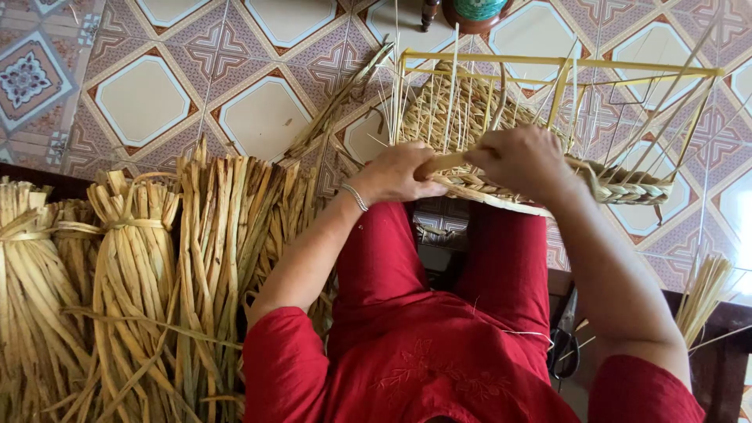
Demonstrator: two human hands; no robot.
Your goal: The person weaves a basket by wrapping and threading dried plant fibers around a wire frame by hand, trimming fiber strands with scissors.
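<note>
While our left hand (398, 174) and right hand (521, 162) work close together at the near rim of the half-woven basket (470, 117), each is clamped on the same flat, pale strand (442, 163), which runs between them from left to right, close to level. The basket rests against our knees, over the red trousers (446, 251), and its long axis also lies left to right. Its open side faces away from us toward the far floor. Inside it stands a yellow frame (564, 63) of thin bars (a box-shaped form), and thin upright stakes (454, 70) rise around that frame, pointing away and slightly fanned. We see nothing else inside the basket. A finished braided edge (627, 188) runs out to the right of the right hand.

To our left, tied bundles of dried reed (133, 258) lie side by side, their long axes running near to far. A smaller bundle (705, 290) lies at the right. The patterned tile floor (157, 94) spreads beyond, with a green pot (476, 9) at the far edge.
</note>
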